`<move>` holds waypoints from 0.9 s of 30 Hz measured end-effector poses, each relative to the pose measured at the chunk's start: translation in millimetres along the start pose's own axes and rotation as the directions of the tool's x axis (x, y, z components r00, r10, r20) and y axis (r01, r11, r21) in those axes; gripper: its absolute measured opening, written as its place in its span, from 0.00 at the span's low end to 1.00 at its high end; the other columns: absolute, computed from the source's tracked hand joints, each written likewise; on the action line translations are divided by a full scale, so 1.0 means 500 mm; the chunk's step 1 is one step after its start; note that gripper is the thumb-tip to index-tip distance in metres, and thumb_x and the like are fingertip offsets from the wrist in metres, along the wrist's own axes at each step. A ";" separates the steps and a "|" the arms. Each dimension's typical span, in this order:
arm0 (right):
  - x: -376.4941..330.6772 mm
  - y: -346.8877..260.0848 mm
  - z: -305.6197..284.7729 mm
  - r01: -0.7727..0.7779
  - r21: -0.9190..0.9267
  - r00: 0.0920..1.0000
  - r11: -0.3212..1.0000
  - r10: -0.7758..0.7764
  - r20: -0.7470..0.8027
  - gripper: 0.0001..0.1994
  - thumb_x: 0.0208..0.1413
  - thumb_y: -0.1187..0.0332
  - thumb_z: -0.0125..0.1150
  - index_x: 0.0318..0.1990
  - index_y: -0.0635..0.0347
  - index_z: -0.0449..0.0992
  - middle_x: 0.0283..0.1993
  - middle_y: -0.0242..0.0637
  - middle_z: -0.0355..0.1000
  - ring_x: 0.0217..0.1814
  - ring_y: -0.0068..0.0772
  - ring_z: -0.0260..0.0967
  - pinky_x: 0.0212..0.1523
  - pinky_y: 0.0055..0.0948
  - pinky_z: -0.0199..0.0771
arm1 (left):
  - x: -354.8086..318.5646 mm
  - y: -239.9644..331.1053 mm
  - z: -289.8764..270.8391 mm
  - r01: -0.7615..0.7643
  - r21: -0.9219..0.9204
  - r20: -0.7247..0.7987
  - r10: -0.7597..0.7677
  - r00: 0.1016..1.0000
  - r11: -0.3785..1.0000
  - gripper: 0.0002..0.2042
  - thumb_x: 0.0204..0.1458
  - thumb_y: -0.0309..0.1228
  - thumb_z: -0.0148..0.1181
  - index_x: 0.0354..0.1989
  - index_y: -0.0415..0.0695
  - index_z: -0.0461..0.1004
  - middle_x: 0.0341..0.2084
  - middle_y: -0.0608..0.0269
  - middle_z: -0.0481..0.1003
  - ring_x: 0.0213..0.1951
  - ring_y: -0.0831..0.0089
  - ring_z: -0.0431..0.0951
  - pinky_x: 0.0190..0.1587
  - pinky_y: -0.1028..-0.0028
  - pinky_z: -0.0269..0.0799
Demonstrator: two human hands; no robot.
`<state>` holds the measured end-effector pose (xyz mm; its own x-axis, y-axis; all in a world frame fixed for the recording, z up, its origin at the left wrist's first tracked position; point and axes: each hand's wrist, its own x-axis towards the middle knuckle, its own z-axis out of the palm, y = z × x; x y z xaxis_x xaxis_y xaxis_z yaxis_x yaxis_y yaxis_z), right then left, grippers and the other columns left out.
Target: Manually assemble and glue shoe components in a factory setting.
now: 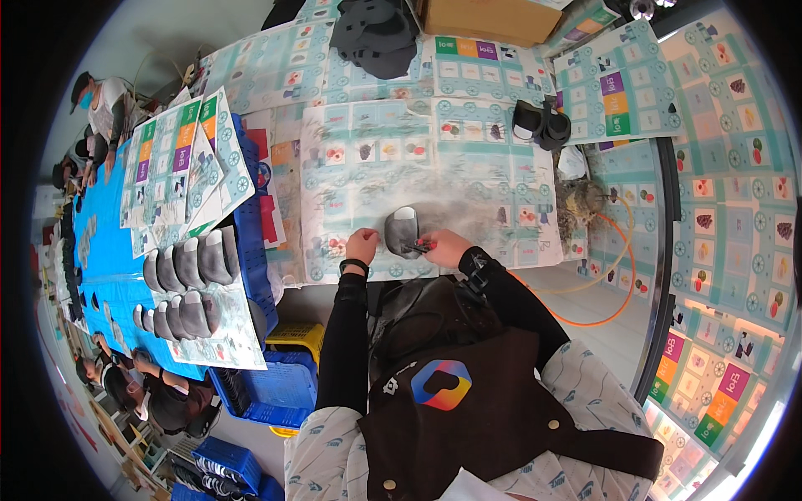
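On the paper-covered table in front of me lies a dark grey, rounded, shoe-like piece (pixel 403 231) with a pale patch at its far end. Beside its left edge is my left hand (pixel 361 248), fingers drawn together; what they hold, if anything, is too small to make out. My right hand (pixel 447 249) is closed at the piece's near right corner, its fingertips pinching a small dark thing with a bit of red (pixel 424 245). Whether that small thing is a tool or part of the piece, I cannot tell.
Similar grey pieces (pixel 200 260) stand in two rows on a board at left, by blue crates (pixel 284 388). Dark pieces (pixel 374 37) are heaped at the back, near a cardboard box (pixel 489 18). An orange hose (pixel 576 322) loops at right. People (pixel 109 113) work at a blue table.
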<state>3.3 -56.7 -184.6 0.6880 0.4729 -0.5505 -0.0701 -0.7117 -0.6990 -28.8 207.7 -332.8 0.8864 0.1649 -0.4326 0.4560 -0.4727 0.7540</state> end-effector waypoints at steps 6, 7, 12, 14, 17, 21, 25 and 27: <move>-0.045 0.020 -0.049 0.007 -0.093 1.000 0.996 -0.005 0.021 0.21 0.49 0.63 0.61 0.53 0.56 0.78 0.41 0.53 0.78 0.46 0.55 0.75 0.47 0.40 0.74 | 0.007 0.024 0.010 -0.003 0.104 0.016 0.002 1.000 0.995 0.13 0.51 0.40 0.64 0.36 0.43 0.83 0.30 0.57 0.83 0.35 0.61 0.84 0.42 0.65 0.78; -0.057 0.035 -0.055 0.020 -0.092 1.000 0.996 -0.018 0.021 0.21 0.49 0.63 0.61 0.53 0.56 0.78 0.41 0.53 0.78 0.46 0.55 0.75 0.47 0.40 0.74 | -0.003 0.041 0.008 -0.011 0.130 0.017 0.008 1.000 0.991 0.12 0.50 0.40 0.65 0.34 0.43 0.84 0.29 0.57 0.83 0.35 0.61 0.84 0.42 0.65 0.78; -0.099 0.088 -0.052 0.068 0.228 0.987 0.971 -0.032 -0.157 0.17 0.50 0.68 0.69 0.47 0.64 0.77 0.36 0.36 0.78 0.39 0.25 0.72 0.43 0.30 0.73 | -0.051 0.026 -0.001 -0.069 0.228 -0.018 0.076 0.997 0.971 0.17 0.43 0.48 0.67 0.29 0.44 0.83 0.28 0.51 0.82 0.35 0.53 0.83 0.41 0.57 0.78; -0.109 0.196 -0.079 0.006 0.616 0.998 0.788 0.036 -0.055 0.17 0.52 0.73 0.64 0.51 0.65 0.77 0.40 0.32 0.77 0.40 0.29 0.76 0.44 0.28 0.75 | -0.044 0.105 0.030 -0.028 0.331 -0.028 0.039 0.999 0.943 0.17 0.42 0.45 0.68 0.29 0.43 0.81 0.28 0.51 0.81 0.35 0.53 0.81 0.41 0.57 0.76; -0.168 0.216 -0.115 -0.007 0.696 0.990 0.718 0.102 -0.095 0.19 0.45 0.79 0.55 0.48 0.67 0.77 0.35 0.35 0.80 0.37 0.25 0.78 0.20 0.23 0.71 | -0.151 0.191 -0.077 -0.067 0.279 -0.118 0.103 0.988 0.958 0.13 0.40 0.41 0.68 0.28 0.43 0.80 0.27 0.51 0.80 0.34 0.51 0.80 0.41 0.58 0.76; -0.198 0.165 -0.133 -0.016 0.673 0.983 0.740 0.136 -0.127 0.17 0.45 0.77 0.52 0.46 0.65 0.77 0.33 0.33 0.80 0.34 0.24 0.77 0.16 0.23 0.68 | -0.345 0.137 -0.379 -0.022 0.221 -0.238 0.076 0.968 0.975 0.09 0.45 0.34 0.65 0.25 0.41 0.79 0.24 0.54 0.77 0.29 0.57 0.79 0.33 0.64 0.73; -0.217 0.150 -0.137 0.012 0.651 0.977 0.759 0.129 -0.168 0.17 0.45 0.77 0.52 0.45 0.65 0.76 0.33 0.33 0.80 0.35 0.24 0.78 0.16 0.23 0.68 | -0.458 0.037 -0.649 0.090 0.338 -0.464 0.083 0.882 0.937 0.09 0.42 0.33 0.66 0.23 0.41 0.75 0.20 0.54 0.76 0.24 0.59 0.78 0.29 0.62 0.72; -0.234 0.129 -0.127 0.045 0.686 0.962 0.726 0.153 -0.225 0.16 0.44 0.76 0.52 0.44 0.64 0.76 0.33 0.34 0.80 0.34 0.25 0.77 0.15 0.23 0.67 | -0.476 -0.012 -0.754 0.127 0.438 -0.486 0.115 0.866 0.890 0.09 0.40 0.33 0.67 0.24 0.42 0.75 0.21 0.53 0.78 0.27 0.54 0.80 0.32 0.60 0.74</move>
<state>-35.7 -190.8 -136.2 0.8137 0.2292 -0.5341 -0.5158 -0.1388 -0.8454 -212.3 497.3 -48.0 0.8595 0.5088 -0.0477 0.4832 -0.7788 0.3999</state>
